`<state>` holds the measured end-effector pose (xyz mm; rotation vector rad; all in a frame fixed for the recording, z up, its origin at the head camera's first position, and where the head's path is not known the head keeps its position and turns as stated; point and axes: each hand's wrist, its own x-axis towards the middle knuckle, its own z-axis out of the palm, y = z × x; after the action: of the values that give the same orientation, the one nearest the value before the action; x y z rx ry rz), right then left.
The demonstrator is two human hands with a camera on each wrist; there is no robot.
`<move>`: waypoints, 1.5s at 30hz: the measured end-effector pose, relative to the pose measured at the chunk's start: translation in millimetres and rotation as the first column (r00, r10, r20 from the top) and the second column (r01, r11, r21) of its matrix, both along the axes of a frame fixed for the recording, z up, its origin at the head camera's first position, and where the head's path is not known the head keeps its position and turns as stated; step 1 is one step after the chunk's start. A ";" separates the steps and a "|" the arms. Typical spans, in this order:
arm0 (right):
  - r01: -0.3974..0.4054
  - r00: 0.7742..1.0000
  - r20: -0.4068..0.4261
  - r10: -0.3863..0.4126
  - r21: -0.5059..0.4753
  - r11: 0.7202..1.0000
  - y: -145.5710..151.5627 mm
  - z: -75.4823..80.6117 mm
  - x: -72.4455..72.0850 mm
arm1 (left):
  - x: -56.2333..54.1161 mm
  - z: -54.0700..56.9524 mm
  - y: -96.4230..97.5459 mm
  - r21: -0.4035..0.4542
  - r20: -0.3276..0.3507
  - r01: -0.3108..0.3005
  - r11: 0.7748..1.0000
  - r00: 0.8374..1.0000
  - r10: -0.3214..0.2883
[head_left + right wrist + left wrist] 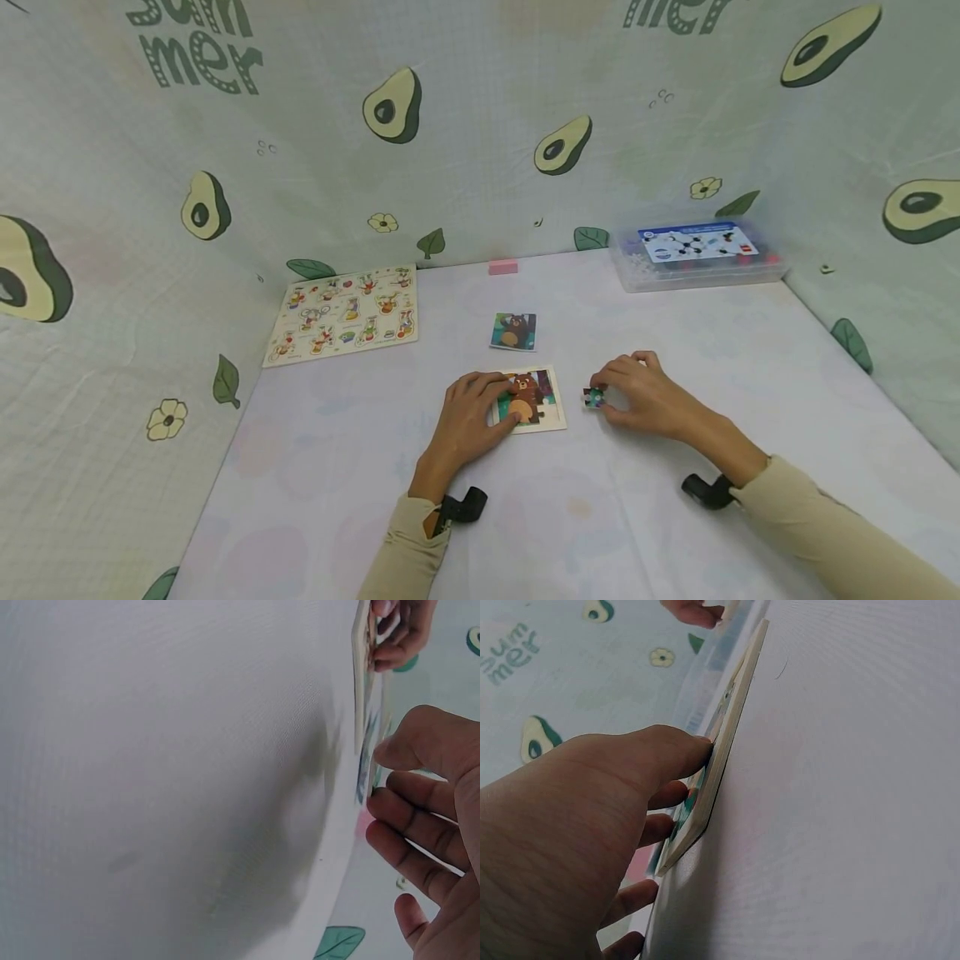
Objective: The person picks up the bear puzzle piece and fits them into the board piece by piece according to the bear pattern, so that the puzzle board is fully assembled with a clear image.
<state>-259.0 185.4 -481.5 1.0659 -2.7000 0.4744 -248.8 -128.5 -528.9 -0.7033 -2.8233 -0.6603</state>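
A small square jigsaw puzzle with a pale wooden frame [560,410] lies flat before me, showing a brown bear [527,395]. My left hand [471,415] rests on its left side, with the thumb at the near edge [714,776] and fingers spread over the top. To the right of the frame, my right hand [647,396] pinches a small green and purple puzzle piece [594,398] between thumb and fingertips. Part of the bear picture is hidden under my left fingers. At the picture's right side, a pale gap shows.
Behind the puzzle lies a square bear picture card [513,332]. A wooden board with small figures [341,318] is at the back left. A clear plastic box [697,254] stands at the back right, and a pink block [503,267] sits by the back curtain [480,192].
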 end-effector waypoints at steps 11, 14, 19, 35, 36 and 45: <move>-0.047 0.999 -0.013 0.047 -0.005 0.999 -13.9 0.8 -1.4 | -1.0 0.9 -0.8 -0.009 0.002 0.006 1.000 1.000 -0.006; -0.069 0.997 -0.038 0.068 -0.016 0.997 -17.6 0.2 -2.1 | -0.8 0.0 -0.8 -0.007 0.004 0.006 1.000 1.000 -0.006; -0.097 0.994 -0.057 0.095 -0.023 0.995 -23.5 -1.3 -2.8 | -1.1 -2.7 -1.2 -0.008 -0.016 0.007 1.000 1.000 -0.007; -0.118 0.993 -0.010 0.118 0.011 0.993 -38.7 -2.2 -3.7 | -0.9 -0.6 -1.5 -0.009 -0.027 0.010 1.000 1.000 -0.011; -0.114 0.993 -0.005 0.114 0.017 0.993 -39.1 -2.1 -3.7 | -1.0 -0.5 -1.5 -0.007 -0.029 0.012 1.000 1.000 -0.012; -0.131 0.991 -0.010 0.131 0.008 0.991 -42.8 -6.3 -4.8 | -2.6 -1.2 -2.7 -0.007 -0.023 0.020 1.000 1.000 -0.020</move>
<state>-263.8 142.6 -487.8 1.2496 -2.6360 0.4793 -251.5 -131.2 -530.1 -0.7366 -2.8021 -0.6422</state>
